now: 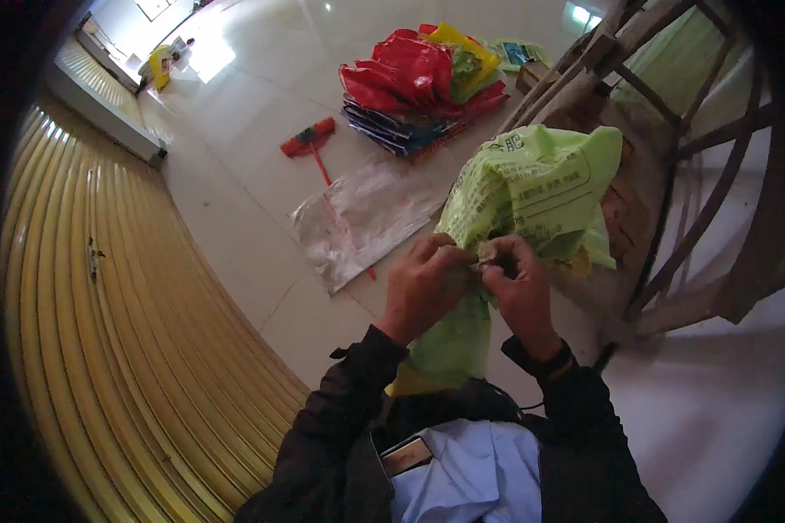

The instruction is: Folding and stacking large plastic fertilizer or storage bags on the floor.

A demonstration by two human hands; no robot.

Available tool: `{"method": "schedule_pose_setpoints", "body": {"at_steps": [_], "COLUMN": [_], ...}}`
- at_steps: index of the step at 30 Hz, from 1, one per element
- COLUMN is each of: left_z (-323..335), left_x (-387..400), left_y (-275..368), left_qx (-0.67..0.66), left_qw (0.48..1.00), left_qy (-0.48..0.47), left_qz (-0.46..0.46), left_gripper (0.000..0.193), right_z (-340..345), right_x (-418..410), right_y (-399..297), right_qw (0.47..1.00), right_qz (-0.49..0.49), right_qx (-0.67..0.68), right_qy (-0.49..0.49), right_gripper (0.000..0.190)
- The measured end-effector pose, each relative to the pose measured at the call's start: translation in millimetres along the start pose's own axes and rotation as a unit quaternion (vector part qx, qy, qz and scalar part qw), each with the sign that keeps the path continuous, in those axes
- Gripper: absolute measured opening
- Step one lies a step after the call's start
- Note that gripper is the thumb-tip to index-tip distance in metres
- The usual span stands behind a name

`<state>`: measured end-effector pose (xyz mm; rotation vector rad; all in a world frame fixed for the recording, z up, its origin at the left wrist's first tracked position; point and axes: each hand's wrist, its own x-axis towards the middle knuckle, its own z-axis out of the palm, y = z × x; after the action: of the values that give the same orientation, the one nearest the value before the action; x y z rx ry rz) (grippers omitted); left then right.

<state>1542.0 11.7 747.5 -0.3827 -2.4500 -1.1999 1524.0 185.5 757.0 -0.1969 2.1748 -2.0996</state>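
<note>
A light green plastic sack (536, 176) with printed writing is gathered at its middle, in front of my chest. My left hand (428, 281) grips the gathered part from the left. Close beside it, my right hand (518, 284) has its thumb and fingertips pinched at the same narrow spot, where a small bit of tie or bunched material shows; which of the two cannot be made out. The upper part of the sack spreads beyond my hands to the right, and its lower part hangs between my forearms down to my lap.
A whitish plastic sheet (366, 216) lies on the tiled floor over the handle of a red broom (307, 137). Beyond it is a pile of folded red, yellow and dark sacks (399, 78). A wooden frame (674, 131) stands at right, a ribbed yellow shutter (124, 314) at left.
</note>
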Motion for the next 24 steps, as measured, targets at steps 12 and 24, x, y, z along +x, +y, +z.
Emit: {"method": "schedule_pose_setpoints", "body": {"at_steps": [12,24], "left_z": [6,18], "left_x": [31,41], "left_y": [-34,-51], "left_qx": [-0.08,-0.195], "left_qw": [0.992,0.97], "left_qy": [-0.1,-0.143], "left_qz": [0.021,0.012], "left_gripper": [0.016,0.015], "right_z": [-21,-16], "right_x": [27,23], "right_y": [-10,0], "right_qw": [0.987,0.979], "right_qz": [0.022,-0.044], "right_qx": [-0.139,-0.192], "right_qy": [-0.071,0.046], "right_gripper": [0.017,0.017]}}
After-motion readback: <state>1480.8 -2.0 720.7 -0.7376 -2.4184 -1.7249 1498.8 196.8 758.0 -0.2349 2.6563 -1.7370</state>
